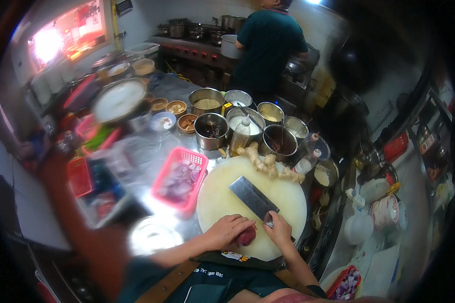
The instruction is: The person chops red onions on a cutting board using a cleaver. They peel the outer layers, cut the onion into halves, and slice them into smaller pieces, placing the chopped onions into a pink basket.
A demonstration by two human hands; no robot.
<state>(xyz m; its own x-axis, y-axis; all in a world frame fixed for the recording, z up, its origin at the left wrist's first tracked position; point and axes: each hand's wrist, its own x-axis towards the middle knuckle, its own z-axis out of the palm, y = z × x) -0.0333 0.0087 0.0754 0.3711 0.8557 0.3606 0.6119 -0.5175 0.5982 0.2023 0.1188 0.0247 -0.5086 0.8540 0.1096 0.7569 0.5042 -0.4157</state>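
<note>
My left hand [229, 229] is curled around a red onion [245, 237] near the front edge of a round, pale cutting board [222, 197]. Just right of it, my right hand [280, 230] closes over the handle end of a Chinese cleaver [252, 195]. The cleaver's broad blade lies flat over the board, pointing away and to the left; my fingers hide most of the handle. Large ginger roots [267, 164] rest along the board's far edge. Left of the board, a pink plastic basket [202, 159] holds cut red onion [179, 180].
Steel pots [211, 138] of seasonings and a clear plastic bottle [241, 135] stand beyond the board. A round metal lid or plate [155, 236] lies at left. Another person [271, 45] stands at the stove [197, 47]. A red tray of chopped onion [345, 286] sits at lower right.
</note>
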